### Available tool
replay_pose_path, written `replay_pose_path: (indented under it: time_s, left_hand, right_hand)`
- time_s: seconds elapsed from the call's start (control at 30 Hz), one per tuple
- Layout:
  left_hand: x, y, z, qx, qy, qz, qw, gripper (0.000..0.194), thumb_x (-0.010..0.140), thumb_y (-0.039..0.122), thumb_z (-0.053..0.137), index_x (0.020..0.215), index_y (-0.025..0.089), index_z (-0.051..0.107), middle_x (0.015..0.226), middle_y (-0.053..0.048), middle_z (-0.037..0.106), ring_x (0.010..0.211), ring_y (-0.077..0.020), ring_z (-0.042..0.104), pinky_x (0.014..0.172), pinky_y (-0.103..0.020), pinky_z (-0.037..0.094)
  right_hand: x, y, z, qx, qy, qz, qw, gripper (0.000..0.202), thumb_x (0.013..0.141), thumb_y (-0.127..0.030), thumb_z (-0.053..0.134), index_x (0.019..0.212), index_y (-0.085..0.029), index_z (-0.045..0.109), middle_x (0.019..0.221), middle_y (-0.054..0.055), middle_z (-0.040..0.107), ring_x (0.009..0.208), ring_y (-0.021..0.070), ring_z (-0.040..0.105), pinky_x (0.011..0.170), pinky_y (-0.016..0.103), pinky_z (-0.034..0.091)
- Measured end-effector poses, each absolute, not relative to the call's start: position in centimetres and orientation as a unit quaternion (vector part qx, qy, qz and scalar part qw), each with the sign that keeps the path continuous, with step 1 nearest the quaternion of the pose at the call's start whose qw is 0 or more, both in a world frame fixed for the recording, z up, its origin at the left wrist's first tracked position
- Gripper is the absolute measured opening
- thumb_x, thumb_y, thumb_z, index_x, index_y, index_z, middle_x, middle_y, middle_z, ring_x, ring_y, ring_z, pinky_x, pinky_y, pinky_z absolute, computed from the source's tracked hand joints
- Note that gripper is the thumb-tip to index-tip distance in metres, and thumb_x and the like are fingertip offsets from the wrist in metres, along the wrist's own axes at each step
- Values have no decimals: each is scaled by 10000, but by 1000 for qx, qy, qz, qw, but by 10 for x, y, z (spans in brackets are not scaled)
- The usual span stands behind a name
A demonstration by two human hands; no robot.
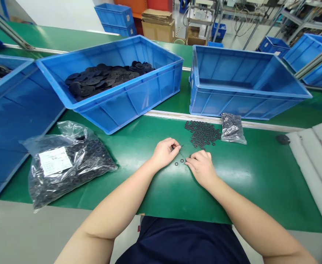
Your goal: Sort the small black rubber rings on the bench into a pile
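Note:
My left hand (166, 154) is closed in a pinch above the green worktop, thumb against the fingertips. A thin dark sliver shows at its fingertips, too small to name. Close by on the right, my right hand (202, 167) also pinches, its thumb and forefinger low over the surface; what they hold is too small to make out. Between the hands lie a small black ring (176, 164) and a second black ring (182, 160). Just beyond my right hand spreads a loose pile of small black rings (203, 134).
A clear bag of black parts (78, 165) with a white label lies left. A smaller bag (233, 128) sits beside the pile. Behind stand a blue bin (127, 102) of black discs and another blue bin (240, 102). White foam sheets (312, 161) lie at the right.

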State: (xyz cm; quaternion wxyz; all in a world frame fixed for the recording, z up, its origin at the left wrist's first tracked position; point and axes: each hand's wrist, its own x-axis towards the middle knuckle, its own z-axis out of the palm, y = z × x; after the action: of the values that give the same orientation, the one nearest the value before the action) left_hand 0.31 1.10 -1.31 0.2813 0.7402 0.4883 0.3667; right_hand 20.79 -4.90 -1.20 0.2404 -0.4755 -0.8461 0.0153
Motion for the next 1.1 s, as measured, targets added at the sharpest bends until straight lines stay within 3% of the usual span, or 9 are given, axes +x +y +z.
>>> replay_pose_path:
  time_s: [0.17,0.3,0.4,0.5,0.63,0.83,0.97,1.03,1.1]
  left_hand:
    - [4,10,-10,752,484,357,270,113,876,226,604,789,183,661,731,2,615,653,-128,541,666,-259,441]
    - [4,8,-9,760,484,347,260,116,881,232,599,792,188,658,740,-3,619,667,-135,550,676,-265,447]
    - [4,7,-10,761,483,349,258,128,890,244,596,793,188,658,742,-3,616,674,-135,550,676,-264,444]
    - [4,7,-11,757,482,358,260,131,888,246,596,788,187,657,729,0,605,667,-130,542,667,-258,437]
    - [5,8,-11,739,489,375,272,168,888,282,596,761,184,648,705,2,590,638,-124,526,634,-250,432]
    - [0,6,-4,743,492,373,260,192,911,316,572,810,177,658,752,-12,602,656,-128,532,663,-264,443]
    - [-9,0,7,823,424,246,287,336,794,414,766,1034,196,681,886,-25,623,747,-158,578,701,-280,467]
    - [-11,-3,10,847,402,179,296,412,736,369,834,1082,213,674,863,-10,615,768,-172,595,700,-279,462]
    - [-8,-7,10,852,401,156,298,363,758,281,823,1083,224,671,827,4,608,760,-171,601,698,-274,452]
  right_hand:
    - [201,-65,-5,-487,-849,-71,192,185,952,-260,631,1074,-166,734,947,83,680,928,219,497,778,368,304]
    - [202,-55,-8,-536,-819,-63,193,172,967,-261,585,902,-201,733,896,69,658,915,217,487,783,367,303]
    - [206,-40,-9,-577,-788,-66,206,156,949,-270,579,974,-195,713,1129,116,644,1078,264,488,895,412,330]
    - [208,-21,-9,-599,-768,-86,208,330,946,-330,572,1210,-142,637,1432,210,482,1321,338,377,1027,493,298]
    - [206,13,-10,-635,-742,-85,198,510,956,-448,549,1319,-90,554,1541,276,338,1434,393,250,1085,570,245]
    - [220,28,-9,-637,-715,-59,282,422,976,-422,510,1241,-109,613,1412,237,510,1299,346,427,1053,529,313]
    - [265,4,-12,-633,-695,-39,339,336,974,-395,486,1089,-147,681,1046,141,685,998,260,590,921,404,432]
    - [293,-3,-14,-670,-666,-26,326,330,963,-367,461,1005,-144,701,887,112,692,853,232,610,845,360,461]
    - [315,-4,-16,-719,-632,-21,289,338,941,-337,440,961,-141,714,868,117,706,820,233,621,812,347,471]
